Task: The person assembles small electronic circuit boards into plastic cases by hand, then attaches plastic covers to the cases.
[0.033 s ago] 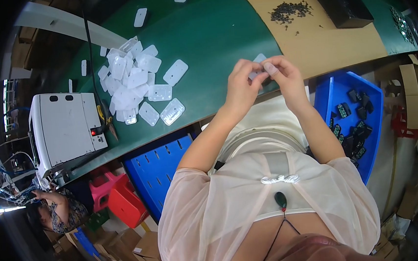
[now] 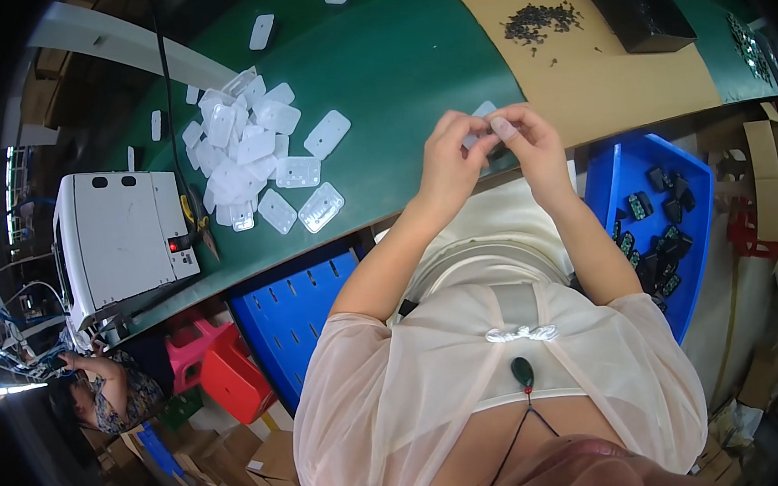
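Observation:
Near the table's front edge, my left hand (image 2: 450,165) and my right hand (image 2: 539,153) meet, fingertips pinched together. Between them a small white plastic cover (image 2: 484,108) shows in part; the fingers hide the rest of it. Its pale colour matches the pile of white plastic covers (image 2: 256,146) to the left, flat rectangles with rounded corners. Some covers lie loose around that pile, and two more are farther back. Beyond my right hand, small dark screws (image 2: 538,21) are heaped on a brown cardboard sheet (image 2: 614,79).
A black box (image 2: 635,4) stands on the cardboard. Right of me, a blue bin (image 2: 702,246) holds black cases and green circuit boards. A white machine (image 2: 124,241) and pliers (image 2: 191,213) are at left. Red stools (image 2: 235,374) and a co-worker (image 2: 117,392) are at lower left.

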{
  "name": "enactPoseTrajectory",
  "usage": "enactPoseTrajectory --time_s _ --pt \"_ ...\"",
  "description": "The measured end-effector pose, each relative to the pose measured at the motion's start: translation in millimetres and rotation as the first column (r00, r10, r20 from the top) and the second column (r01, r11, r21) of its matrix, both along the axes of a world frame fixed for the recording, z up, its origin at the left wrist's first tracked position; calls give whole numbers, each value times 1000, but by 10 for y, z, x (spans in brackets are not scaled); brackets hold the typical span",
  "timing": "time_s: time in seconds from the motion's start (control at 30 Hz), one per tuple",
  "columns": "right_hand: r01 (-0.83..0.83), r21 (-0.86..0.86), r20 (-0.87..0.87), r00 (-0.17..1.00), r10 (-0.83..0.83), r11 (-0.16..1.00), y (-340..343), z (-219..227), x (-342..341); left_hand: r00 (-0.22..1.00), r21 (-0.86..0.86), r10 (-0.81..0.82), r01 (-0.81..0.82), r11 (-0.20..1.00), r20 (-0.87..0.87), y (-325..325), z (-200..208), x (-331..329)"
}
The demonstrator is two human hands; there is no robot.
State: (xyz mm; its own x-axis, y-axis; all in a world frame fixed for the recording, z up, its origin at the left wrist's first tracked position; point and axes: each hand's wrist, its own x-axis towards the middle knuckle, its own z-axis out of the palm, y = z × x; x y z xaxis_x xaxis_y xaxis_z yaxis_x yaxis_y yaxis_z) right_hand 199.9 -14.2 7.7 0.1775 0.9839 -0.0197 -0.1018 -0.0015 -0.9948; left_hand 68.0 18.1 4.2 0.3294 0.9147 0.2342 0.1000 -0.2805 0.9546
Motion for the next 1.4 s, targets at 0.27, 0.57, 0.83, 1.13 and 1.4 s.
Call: enactPoseTrajectory --time_s 0.27,0.57,0.83,1.13,1.4 --pt "-162 380 591 800 -104 911 -44 122 54 993 -209 -118 110 972 -26 -1 98 -180" --pt "-243 441 742 641 -198 864 -90 208 43 924 -411 -261 361 837 281 -18 78 -300" --pt "-84 295 477 876 -71 952 -64 70 -4 944 -439 22 132 889 328 -89 67 -263" --pt "-50 295 386 920 -71 954 -149 79 -61 968 -451 37 82 889 249 -128 -4 -302" --pt "20 336 387 908 -158 942 -91 -63 -131 936 -391 24 124 912 352 -210 -39 -216"
